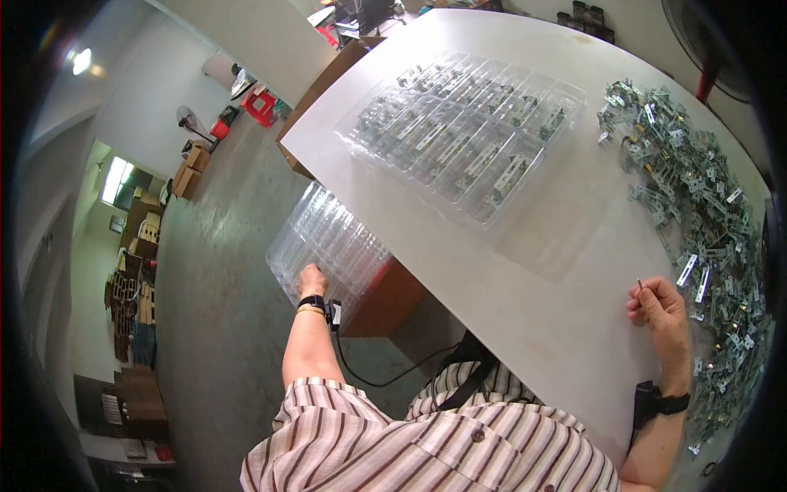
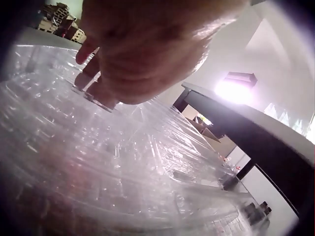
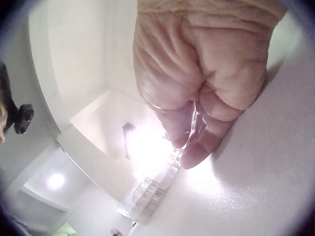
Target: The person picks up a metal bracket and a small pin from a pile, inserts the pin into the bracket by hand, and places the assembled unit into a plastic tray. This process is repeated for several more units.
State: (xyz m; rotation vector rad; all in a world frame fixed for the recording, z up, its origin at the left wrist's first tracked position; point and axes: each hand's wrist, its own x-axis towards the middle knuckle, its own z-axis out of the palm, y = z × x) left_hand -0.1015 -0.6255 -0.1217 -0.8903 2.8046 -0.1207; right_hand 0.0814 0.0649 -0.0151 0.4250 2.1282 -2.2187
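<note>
My left hand [image 1: 312,281] is at a stack of clear plastic compartment trays [image 1: 321,215] beside the table. Its bent fingers [image 2: 91,81] pinch a thin ridge of the top tray [image 2: 133,162] in the left wrist view. Over the tabletop, my right hand [image 1: 662,310] holds a small metal part [image 1: 640,284] between thumb and fingers; most of the part is hidden, though a shiny bit of the metal part [image 3: 196,118] shows in the right wrist view. Another clear tray [image 1: 525,195] lies on the table, its compartments holding metal brackets [image 1: 504,176].
A long heap of loose metal brackets [image 1: 697,189] covers the right side of the white table [image 1: 566,328]. Under the tray stack stands a brown cardboard box [image 1: 381,303]. A black cable [image 1: 385,384] runs from the left wrist, and a fan [image 1: 717,41] stands at the far right.
</note>
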